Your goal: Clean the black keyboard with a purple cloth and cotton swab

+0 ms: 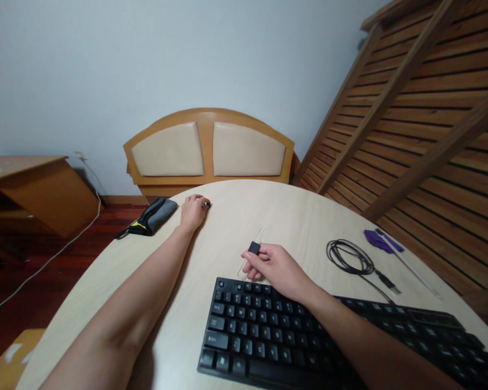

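Note:
My right hand (270,261) pinches a wire keycap puller (254,247) by its black middle grip. Thin wire prongs stick out at both of its ends, just beyond the keyboard's upper left corner. The black keyboard (260,330) lies below, partly covered by my right forearm. Over at the table's far left, my left hand (193,210) is closed at the tabletop, its fingertips on a small dark object (206,205) too small to name. Beside that hand lies a black and grey pouch (154,216) with a yellow stripe.
A coiled black USB cable (352,257) rests behind the keyboard's right part. Further right are a purple cloth (378,242) and a thin, pale stick-like tool (409,264). The round table (293,211) meets a wooden headboard (207,146) at its far edge; slatted wood leans at right.

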